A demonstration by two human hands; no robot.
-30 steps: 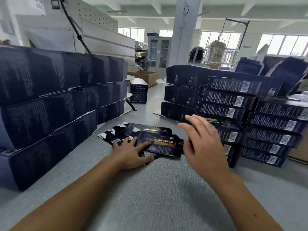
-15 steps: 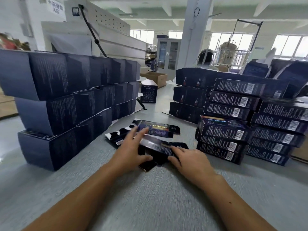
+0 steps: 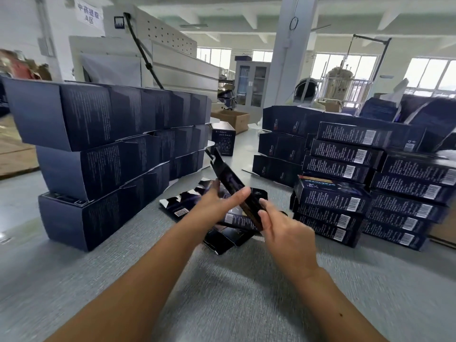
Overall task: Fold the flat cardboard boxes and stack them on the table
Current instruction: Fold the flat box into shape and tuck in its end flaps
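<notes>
Gripping tilted flat carton [image 3: 228, 177] in left hand [image 3: 212, 206] and right hand [image 3: 286, 228], clear of desk [image 3: 222, 292], likely to pop open.

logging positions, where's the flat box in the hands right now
Head view, centre: the flat box is tilted in the air over the pile of flats, held between the left hand and right hand.
</notes>
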